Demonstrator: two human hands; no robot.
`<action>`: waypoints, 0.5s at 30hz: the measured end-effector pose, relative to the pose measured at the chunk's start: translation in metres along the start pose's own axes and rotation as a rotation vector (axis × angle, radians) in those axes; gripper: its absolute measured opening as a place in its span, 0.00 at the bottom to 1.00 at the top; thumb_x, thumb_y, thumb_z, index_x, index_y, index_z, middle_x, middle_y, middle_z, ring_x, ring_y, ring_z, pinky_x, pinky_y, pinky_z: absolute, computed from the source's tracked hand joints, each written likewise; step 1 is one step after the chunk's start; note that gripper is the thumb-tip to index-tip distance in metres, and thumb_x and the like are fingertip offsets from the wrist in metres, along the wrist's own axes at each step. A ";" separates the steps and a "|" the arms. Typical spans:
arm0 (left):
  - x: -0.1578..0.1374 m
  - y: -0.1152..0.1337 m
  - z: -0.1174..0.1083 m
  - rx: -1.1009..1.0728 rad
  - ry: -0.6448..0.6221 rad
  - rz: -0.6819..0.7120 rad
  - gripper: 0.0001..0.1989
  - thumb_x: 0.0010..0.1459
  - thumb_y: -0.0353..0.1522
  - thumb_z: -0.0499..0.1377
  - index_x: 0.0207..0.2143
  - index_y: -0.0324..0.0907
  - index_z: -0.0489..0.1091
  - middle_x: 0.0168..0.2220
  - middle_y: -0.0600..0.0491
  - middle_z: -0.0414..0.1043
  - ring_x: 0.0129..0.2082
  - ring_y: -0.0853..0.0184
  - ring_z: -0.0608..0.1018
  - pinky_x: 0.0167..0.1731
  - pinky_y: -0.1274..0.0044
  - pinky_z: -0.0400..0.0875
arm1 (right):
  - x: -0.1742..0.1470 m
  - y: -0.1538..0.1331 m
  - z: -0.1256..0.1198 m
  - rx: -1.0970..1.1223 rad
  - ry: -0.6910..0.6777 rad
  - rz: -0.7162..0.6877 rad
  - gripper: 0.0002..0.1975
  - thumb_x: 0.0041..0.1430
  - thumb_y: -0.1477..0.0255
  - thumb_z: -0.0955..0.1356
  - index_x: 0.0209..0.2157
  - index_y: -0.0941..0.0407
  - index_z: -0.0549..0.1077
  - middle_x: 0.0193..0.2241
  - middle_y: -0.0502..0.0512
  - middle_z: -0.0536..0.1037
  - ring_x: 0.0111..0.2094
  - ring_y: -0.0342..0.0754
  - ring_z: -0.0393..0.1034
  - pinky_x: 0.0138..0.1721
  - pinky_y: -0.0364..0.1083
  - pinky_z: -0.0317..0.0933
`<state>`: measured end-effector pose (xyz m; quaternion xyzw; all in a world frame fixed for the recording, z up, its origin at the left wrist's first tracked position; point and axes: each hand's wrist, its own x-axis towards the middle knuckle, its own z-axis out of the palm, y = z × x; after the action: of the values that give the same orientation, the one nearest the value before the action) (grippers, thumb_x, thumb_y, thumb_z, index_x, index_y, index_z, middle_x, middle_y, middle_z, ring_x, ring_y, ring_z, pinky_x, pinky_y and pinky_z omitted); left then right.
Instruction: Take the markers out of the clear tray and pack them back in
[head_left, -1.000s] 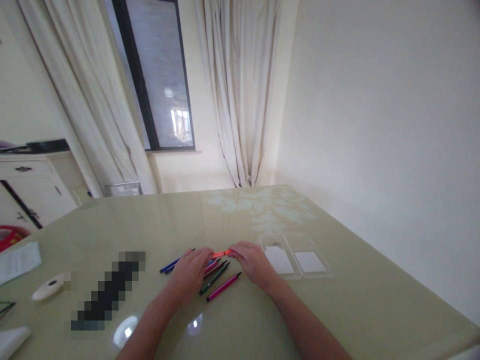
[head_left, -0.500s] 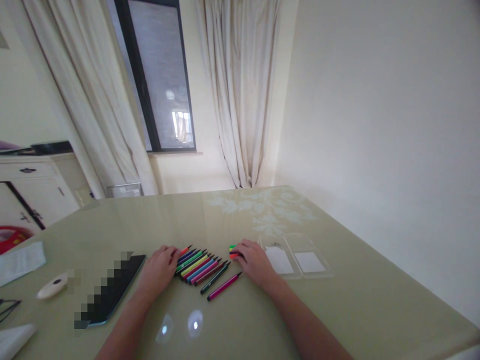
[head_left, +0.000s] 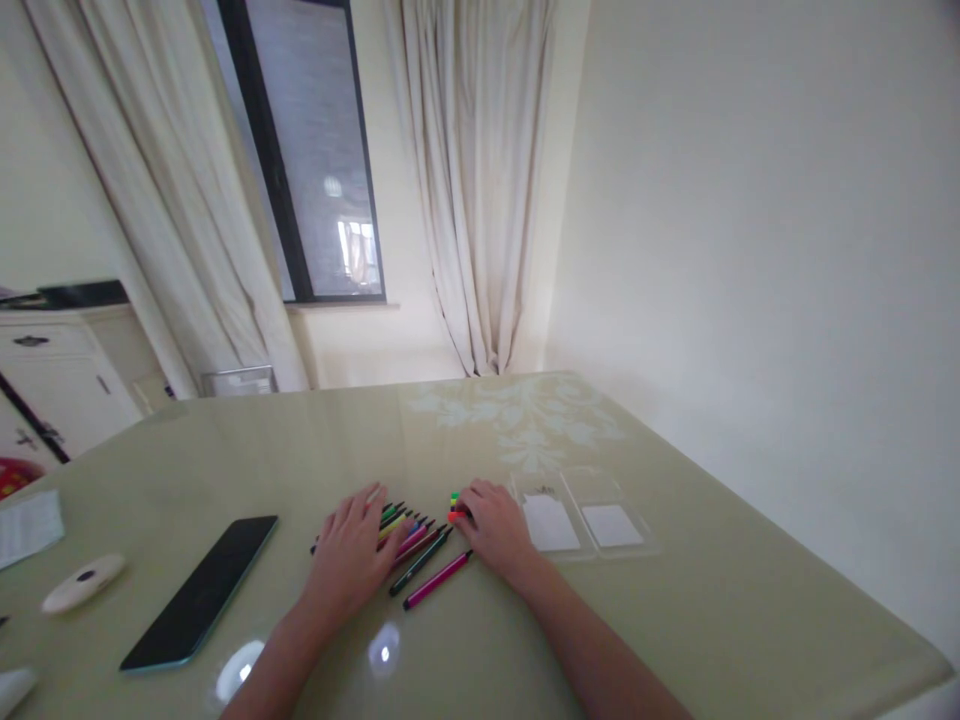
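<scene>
A row of coloured felt-tip pens (head_left: 422,545) lies slantwise on the table. Over its left part rests my left hand (head_left: 352,552), fingers spread, covering several of the pens. My right hand (head_left: 491,525) is curled round a small bunch of felt-tip pens (head_left: 454,505), whose green, yellow and orange ends poke out on the left; the rest of them is hidden under the hand. A magenta pen (head_left: 437,581) lies a little apart at the near side of the row. Right of my right hand, a clear plastic case (head_left: 589,520) lies opened flat with white paper inside.
On the left of the glass-topped table (head_left: 247,440) lie a dark tablet or phone (head_left: 201,593), a white oval device (head_left: 84,583) and a pale sheet (head_left: 31,528). A wall runs along the right edge. Curtains (head_left: 480,200) and a window stand behind.
My left hand has moved right from the row's left end and now lies spread over the pens. My right hand keeps its bunch in about the same place. The view has shifted slightly.
</scene>
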<state>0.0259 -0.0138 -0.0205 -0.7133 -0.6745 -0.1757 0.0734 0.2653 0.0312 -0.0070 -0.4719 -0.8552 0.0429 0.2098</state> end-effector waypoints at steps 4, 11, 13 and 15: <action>-0.017 0.038 0.014 -0.075 -0.025 0.263 0.45 0.60 0.60 0.53 0.71 0.44 0.55 0.71 0.43 0.56 0.69 0.47 0.60 0.66 0.57 0.53 | 0.000 -0.002 0.001 -0.007 0.017 0.015 0.05 0.66 0.67 0.70 0.39 0.53 0.76 0.40 0.54 0.78 0.45 0.52 0.71 0.47 0.48 0.60; -0.025 0.033 0.028 -0.014 -0.088 0.227 0.33 0.69 0.51 0.45 0.71 0.49 0.55 0.72 0.49 0.53 0.70 0.50 0.58 0.68 0.53 0.46 | 0.001 0.018 -0.021 0.044 0.148 0.207 0.06 0.68 0.70 0.67 0.39 0.53 0.76 0.41 0.56 0.79 0.44 0.52 0.72 0.47 0.48 0.61; -0.024 0.026 0.027 0.017 -0.113 0.173 0.32 0.69 0.51 0.45 0.70 0.50 0.56 0.72 0.49 0.52 0.71 0.48 0.56 0.68 0.50 0.45 | -0.001 0.030 -0.029 0.037 0.180 0.294 0.06 0.67 0.70 0.66 0.38 0.53 0.76 0.40 0.57 0.79 0.44 0.52 0.72 0.46 0.48 0.61; -0.023 0.023 0.025 0.057 -0.142 0.108 0.33 0.68 0.51 0.45 0.70 0.52 0.56 0.72 0.49 0.52 0.72 0.45 0.54 0.66 0.45 0.44 | -0.005 0.042 -0.034 0.025 0.177 0.358 0.06 0.67 0.70 0.66 0.38 0.54 0.76 0.40 0.57 0.78 0.43 0.51 0.73 0.46 0.47 0.61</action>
<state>0.0517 -0.0285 -0.0489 -0.7568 -0.6434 -0.1013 0.0549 0.3144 0.0462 0.0111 -0.6157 -0.7352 0.0486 0.2793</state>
